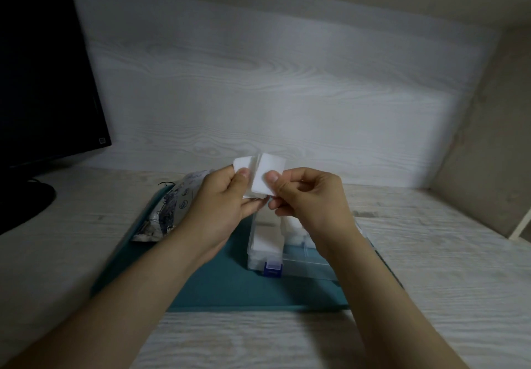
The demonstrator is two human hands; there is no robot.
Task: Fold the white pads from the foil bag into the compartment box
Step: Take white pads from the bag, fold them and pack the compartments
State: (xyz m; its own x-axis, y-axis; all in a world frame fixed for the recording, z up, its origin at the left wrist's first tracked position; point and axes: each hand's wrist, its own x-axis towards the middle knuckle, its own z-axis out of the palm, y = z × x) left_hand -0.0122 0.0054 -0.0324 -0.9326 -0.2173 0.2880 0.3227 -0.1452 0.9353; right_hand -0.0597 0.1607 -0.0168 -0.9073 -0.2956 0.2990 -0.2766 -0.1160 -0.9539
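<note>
Left hand (221,200) and right hand (311,196) each pinch the pad (260,172) mid-crease, over the box (304,266) on the mat's (218,282) right half. Risk: uneven pull skews the fold; a loose pinch lets it spring open.

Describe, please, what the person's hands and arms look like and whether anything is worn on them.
Both the left hand and right hand are bare: no gloves, rings or watch show. The forearms are uncovered, with no sleeve in view.
</note>
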